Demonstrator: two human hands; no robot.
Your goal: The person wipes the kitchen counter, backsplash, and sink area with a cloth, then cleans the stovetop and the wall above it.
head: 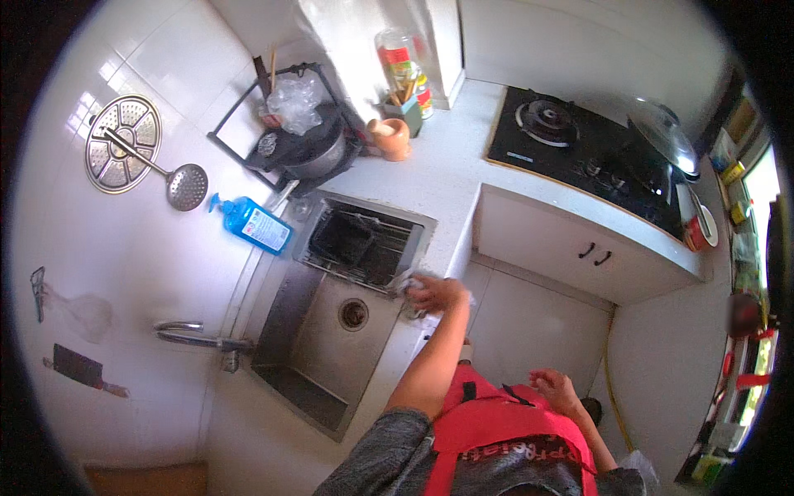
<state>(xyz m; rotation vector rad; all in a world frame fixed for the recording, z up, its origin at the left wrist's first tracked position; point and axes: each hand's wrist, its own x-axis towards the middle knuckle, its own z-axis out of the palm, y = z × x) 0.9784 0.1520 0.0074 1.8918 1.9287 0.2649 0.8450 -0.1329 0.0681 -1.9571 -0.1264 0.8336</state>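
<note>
My left hand (439, 294) presses a crumpled pale cloth (406, 284) to the front rim of the stainless steel sink (366, 372), near the counter edge. Part of the cloth is hidden under my fingers. Beside that hand, a dark rectangular rack or basket (347, 239) sits across one end of the basin; its exact kind is hard to tell. The drain (354, 314) shows at the bottom of the basin. My right hand (555, 389) hangs beside my red apron (508, 428), fingers loosely bent and holding nothing.
A blue pump bottle (260, 226) and a chrome faucet (205, 338) flank the sink by the tiled wall. Further along are a dark pot (316, 155) on a rack, a mortar (391, 141) with pestle, and a black gas hob (577, 149). A cleaver (77, 366) hangs on the wall.
</note>
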